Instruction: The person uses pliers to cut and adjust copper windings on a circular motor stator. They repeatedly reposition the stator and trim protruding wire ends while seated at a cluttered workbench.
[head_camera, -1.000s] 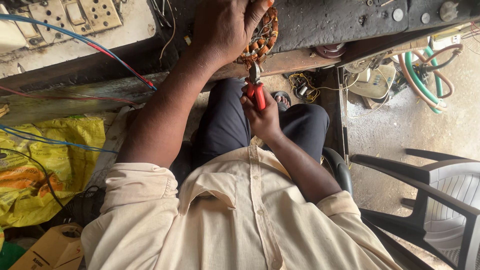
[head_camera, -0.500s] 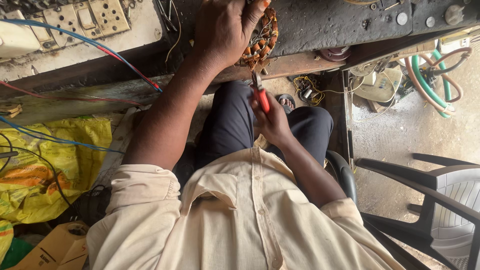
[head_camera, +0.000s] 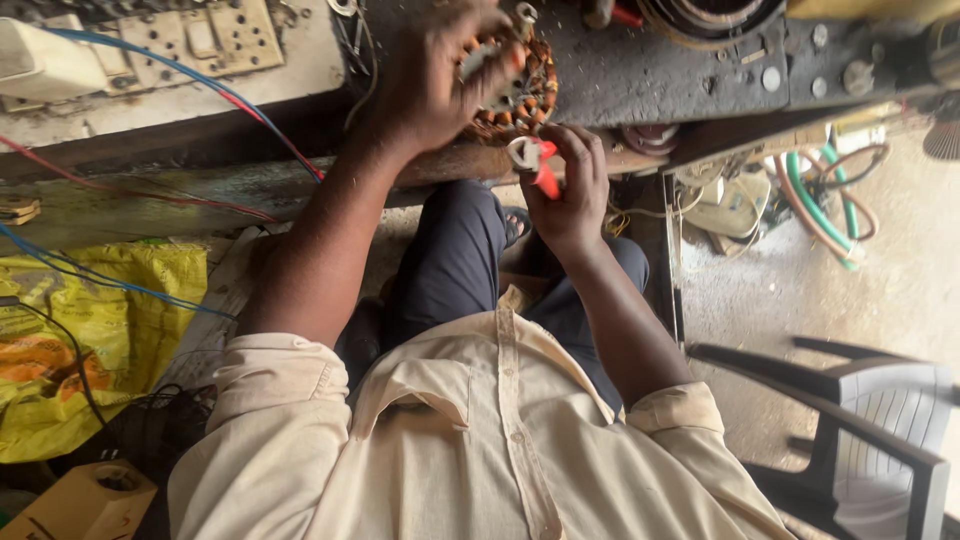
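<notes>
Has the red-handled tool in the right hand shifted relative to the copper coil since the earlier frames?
Cannot tell for sure. The red-handled tool sits just below the copper coil, as before. Any shift seems slight, and the head camera itself moved.

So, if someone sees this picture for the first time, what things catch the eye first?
Probably the left hand, at top centre, gripping a round copper-wound coil on the dark workbench. Just below it, the right hand holds a red-handled tool close to the coil. At far left, a bright yellow bag lies under blue and red wires.
</notes>
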